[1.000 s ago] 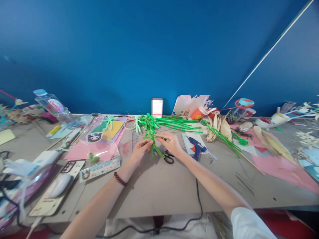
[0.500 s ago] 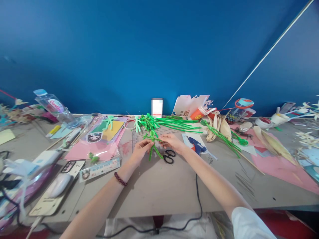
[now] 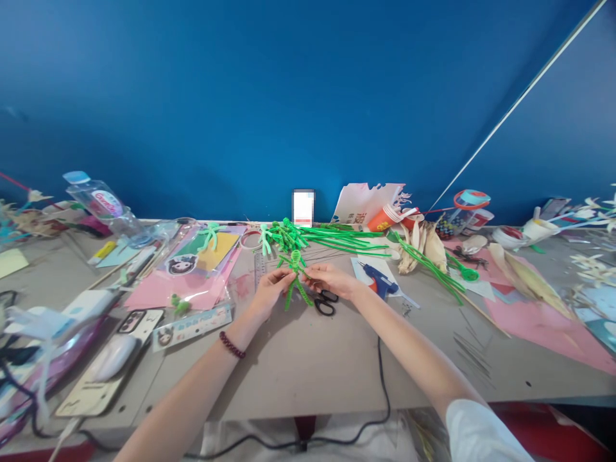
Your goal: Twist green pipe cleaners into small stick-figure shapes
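Between my two hands is a green pipe-cleaner figure (image 3: 299, 290) with a head, arms and two legs that spread downward. My left hand (image 3: 273, 287) pinches it from the left side with thumb and forefinger. From the right, my right hand (image 3: 332, 281) has its fingertips closed on the figure's other arm. Black-handled scissors (image 3: 325, 307) lie just under my right hand, their blades hidden by it. Behind the figure lies a heap of green pipe-cleaner pieces (image 3: 287, 236), with long green pipe cleaners (image 3: 346, 239) stretching off to the right.
A blue glue gun (image 3: 380, 280) rests on paper right of my hands. Left are pink paper sheets (image 3: 158, 292), a phone (image 3: 108, 366) with a white mouse (image 3: 114, 357) on it, and a leaning plastic bottle (image 3: 103, 202). A black cable (image 3: 384, 378) runs over the table's front edge.
My right hand has shifted slightly down and left, closer to the figure's body and over more of the scissors. The figure's arm on that side tilts lower. My left hand is nearly unmoved.
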Action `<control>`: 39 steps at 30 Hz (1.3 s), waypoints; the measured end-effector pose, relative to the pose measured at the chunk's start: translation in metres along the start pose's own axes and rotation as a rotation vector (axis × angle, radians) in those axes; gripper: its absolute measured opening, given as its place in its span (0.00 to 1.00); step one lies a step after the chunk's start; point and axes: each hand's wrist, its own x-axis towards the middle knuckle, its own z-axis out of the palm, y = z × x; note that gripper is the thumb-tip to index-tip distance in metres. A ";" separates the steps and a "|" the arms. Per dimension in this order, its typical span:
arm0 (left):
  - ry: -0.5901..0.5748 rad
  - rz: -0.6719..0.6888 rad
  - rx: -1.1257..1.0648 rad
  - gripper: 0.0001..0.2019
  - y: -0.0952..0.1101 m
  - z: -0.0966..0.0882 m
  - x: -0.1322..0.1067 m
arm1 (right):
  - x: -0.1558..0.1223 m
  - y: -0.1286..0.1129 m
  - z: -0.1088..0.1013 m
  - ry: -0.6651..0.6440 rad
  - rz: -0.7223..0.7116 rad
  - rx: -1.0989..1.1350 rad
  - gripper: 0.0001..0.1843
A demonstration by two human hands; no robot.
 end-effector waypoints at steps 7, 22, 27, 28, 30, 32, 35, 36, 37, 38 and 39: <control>-0.006 -0.011 -0.019 0.12 -0.006 -0.002 0.001 | -0.001 0.001 0.008 0.019 0.027 0.050 0.18; 0.008 -0.048 -0.048 0.14 -0.003 0.000 0.001 | 0.003 -0.005 0.007 0.265 0.021 0.128 0.20; -0.021 -0.048 0.017 0.14 -0.004 -0.001 0.001 | 0.002 -0.003 0.004 0.163 0.062 0.081 0.15; -0.016 -0.034 0.029 0.14 -0.004 -0.001 0.001 | 0.002 -0.002 0.004 0.141 0.060 0.075 0.14; 0.019 0.032 0.030 0.17 -0.005 -0.002 0.003 | 0.002 0.000 0.003 0.118 0.038 0.068 0.14; 0.050 0.128 0.018 0.25 -0.004 -0.003 0.005 | 0.003 0.001 0.003 0.104 0.018 0.057 0.15; 0.018 0.242 0.065 0.31 0.000 -0.007 0.006 | 0.003 0.001 0.004 0.085 0.009 0.047 0.15; 0.001 0.262 0.099 0.29 0.001 -0.008 0.007 | 0.003 0.000 0.004 0.083 0.011 0.049 0.15; -0.007 0.275 0.131 0.26 0.001 -0.009 0.007 | 0.003 0.000 0.005 0.082 0.012 0.053 0.15; -0.003 0.281 0.159 0.22 0.000 -0.010 0.007 | 0.002 0.000 0.005 0.079 0.013 0.059 0.15; 0.011 0.279 0.180 0.19 -0.001 -0.011 0.007 | 0.002 -0.001 0.005 0.072 0.013 0.068 0.14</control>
